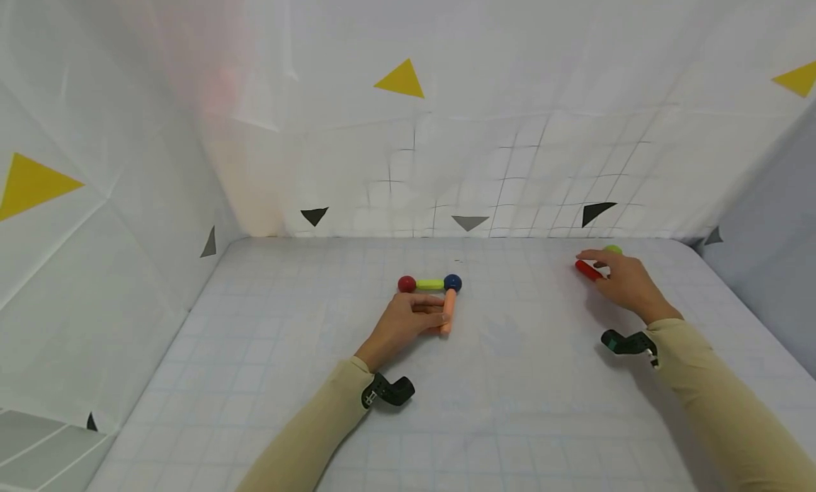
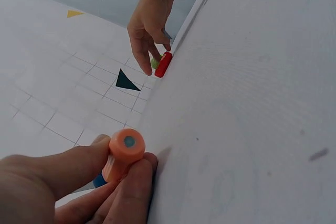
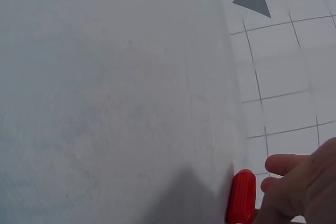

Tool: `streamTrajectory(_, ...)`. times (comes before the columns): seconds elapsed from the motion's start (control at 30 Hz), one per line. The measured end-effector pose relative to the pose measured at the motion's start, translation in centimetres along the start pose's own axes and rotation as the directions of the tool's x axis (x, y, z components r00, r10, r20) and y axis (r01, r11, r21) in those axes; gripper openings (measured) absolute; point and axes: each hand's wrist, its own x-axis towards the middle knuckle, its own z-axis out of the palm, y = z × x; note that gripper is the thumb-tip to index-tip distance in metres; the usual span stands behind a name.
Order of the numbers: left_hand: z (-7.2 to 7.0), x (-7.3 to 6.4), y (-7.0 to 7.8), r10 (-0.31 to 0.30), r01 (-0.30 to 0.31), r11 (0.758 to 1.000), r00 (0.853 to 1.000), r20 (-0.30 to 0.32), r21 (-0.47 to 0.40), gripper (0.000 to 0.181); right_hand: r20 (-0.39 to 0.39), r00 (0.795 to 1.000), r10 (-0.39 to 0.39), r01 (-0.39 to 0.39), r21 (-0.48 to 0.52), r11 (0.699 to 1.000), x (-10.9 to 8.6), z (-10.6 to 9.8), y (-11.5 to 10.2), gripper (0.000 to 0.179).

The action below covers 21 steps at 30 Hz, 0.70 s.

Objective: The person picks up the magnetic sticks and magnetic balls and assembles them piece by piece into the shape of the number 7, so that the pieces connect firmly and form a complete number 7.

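In the head view, my left hand [image 1: 408, 315] pinches an orange magnetic rod [image 1: 450, 308] between thumb and fingers. Its near end, with a grey metal disc, faces the left wrist camera. The rod's far end meets a blue ball [image 1: 452, 283]. From that ball a yellow-green rod [image 1: 430, 284] runs left to a red ball [image 1: 406, 284]. Far to the right, my right hand [image 1: 627, 283] is over a red rod [image 1: 588, 270], its index finger extended and apart from the rod. A green ball [image 1: 613, 249] is partly hidden behind that hand.
A white sheet with faint grid lines covers the table [image 1: 510, 393]. White walls stand at the back and sides, marked with yellow triangles [image 1: 403, 79] and dark triangles [image 1: 598, 212]. Each wrist carries a small black camera [image 1: 390, 391].
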Motion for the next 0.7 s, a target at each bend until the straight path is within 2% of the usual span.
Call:
streamTrajectory(0.3, 0.01, 0.01, -0.1, -0.004, 0.004, 1.0, 1.0, 0.002, -0.014, 0.036, 0.055, 0.998, -0.003, 0.004, -0.031, 1.0, 0.14, -0.01, 0.71, 0.057)
streamTrajectory(0.57, 0.01, -0.1, 0.03, 0.005, -0.005, 1.0, 1.0, -0.001, -0.011, 0.035, 0.069, 0.997, 0.03, -0.03, -0.008, 1.0, 0.24, -0.09, 0.71, 0.05)
streamTrajectory(0.7, 0.02, -0.13, 0.08, 0.007, -0.007, 1.0, 1.0, -0.003, -0.005, 0.035, 0.062, 0.997, 0.035, -0.035, 0.003, 0.999, 0.24, -0.05, 0.62, 0.052)
